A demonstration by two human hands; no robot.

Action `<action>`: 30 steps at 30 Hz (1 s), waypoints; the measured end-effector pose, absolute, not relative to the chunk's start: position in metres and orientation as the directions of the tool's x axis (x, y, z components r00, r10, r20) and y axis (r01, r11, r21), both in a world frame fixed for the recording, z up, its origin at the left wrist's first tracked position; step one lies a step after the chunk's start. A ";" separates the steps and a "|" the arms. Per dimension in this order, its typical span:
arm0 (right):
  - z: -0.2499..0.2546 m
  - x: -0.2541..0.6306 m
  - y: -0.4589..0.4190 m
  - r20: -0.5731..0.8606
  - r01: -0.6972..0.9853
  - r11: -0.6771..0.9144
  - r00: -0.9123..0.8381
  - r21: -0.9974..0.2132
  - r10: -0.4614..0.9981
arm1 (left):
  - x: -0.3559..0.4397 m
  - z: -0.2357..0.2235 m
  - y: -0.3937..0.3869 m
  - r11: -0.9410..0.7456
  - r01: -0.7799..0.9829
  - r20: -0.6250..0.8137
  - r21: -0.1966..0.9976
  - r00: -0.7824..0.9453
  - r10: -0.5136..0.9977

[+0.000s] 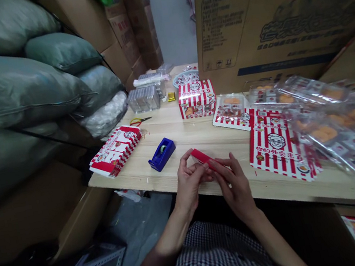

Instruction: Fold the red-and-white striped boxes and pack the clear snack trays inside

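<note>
A small, narrow red card piece (201, 156) is held between both my hands over the table's front edge. My left hand (188, 183) pinches its left end with thumb and fingers. At its right end, my right hand (235, 184) has its fingers closed on it. The hands partly cover the piece, so its full shape is hidden. Beyond my left hand stands a blue tape dispenser (162, 155). To the right of my right hand lie flat red-and-white striped cartons (272, 153). A made-up striped box (196, 100) stands farther back on the table.
Striped cartons (117, 150) are stacked at the left, near scissors (141, 121). Clear packs with orange items (328, 119) pile up at the right. Behind are clear plastic boxes (142, 99), a bowl of small packets (186, 78) and a large brown carton (267, 18). Sacks (13, 88) fill the left.
</note>
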State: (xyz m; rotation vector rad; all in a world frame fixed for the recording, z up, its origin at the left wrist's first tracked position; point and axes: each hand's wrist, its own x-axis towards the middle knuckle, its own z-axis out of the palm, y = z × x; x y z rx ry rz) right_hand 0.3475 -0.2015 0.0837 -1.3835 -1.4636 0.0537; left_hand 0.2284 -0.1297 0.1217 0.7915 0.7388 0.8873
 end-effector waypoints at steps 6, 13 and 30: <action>0.095 0.358 -0.201 0.622 0.642 0.348 0.262 -0.683 0.738 | 0.226 0.100 -0.112 0.214 -0.155 -0.124 0.965 0.450 0.884; 0.098 0.383 -0.198 0.391 0.322 0.283 0.348 -0.903 0.852 | 0.215 0.084 -0.064 -0.306 0.051 0.234 0.951 0.529 0.815; 0.107 0.409 -0.361 -0.094 -0.317 0.171 0.673 -0.933 0.734 | 0.255 0.122 -0.136 -0.341 -0.160 0.346 0.926 0.719 0.602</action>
